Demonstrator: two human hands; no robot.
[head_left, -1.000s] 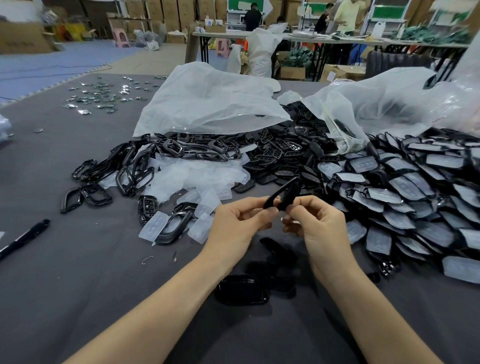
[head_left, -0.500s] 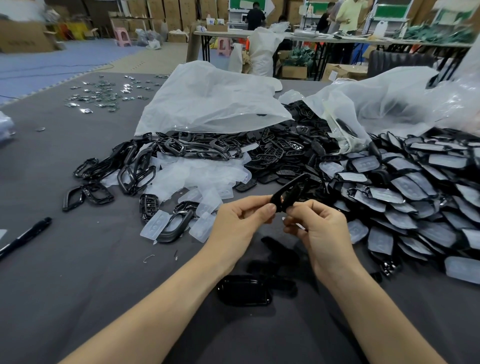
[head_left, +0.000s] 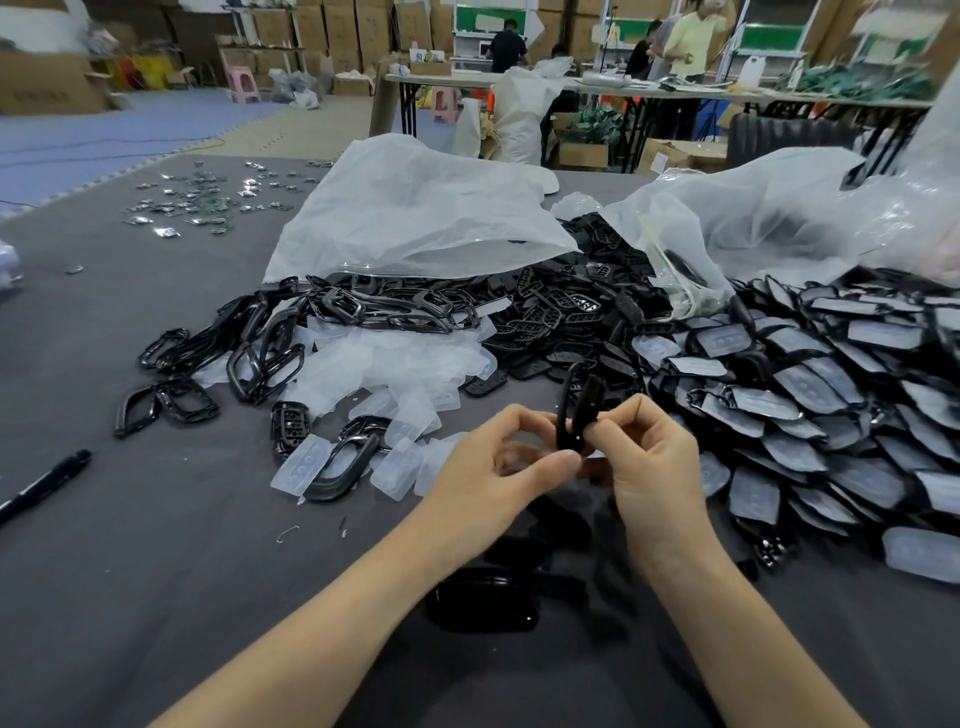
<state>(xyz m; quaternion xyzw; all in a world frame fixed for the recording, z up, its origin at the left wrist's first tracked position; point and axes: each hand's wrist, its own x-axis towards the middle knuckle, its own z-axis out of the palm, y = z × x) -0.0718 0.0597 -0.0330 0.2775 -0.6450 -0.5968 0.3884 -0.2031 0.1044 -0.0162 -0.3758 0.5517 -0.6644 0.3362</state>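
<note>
Holding black shell (head_left: 577, 410) upright between fingertips, pinching its base with curled left hand (head_left: 496, 465), gripping alongside with curled right hand (head_left: 652, 457)

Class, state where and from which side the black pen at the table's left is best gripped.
Pinch the black pen across its slim barrel, probably coming from above: it lies flat on the grey table, with both long sides free for fingers.

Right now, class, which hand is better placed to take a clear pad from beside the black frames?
Probably left. The left hand is nearest the loose clear pads, which lie on its side; the right hand, pinching the black plastic part, would have to cross over.
</note>
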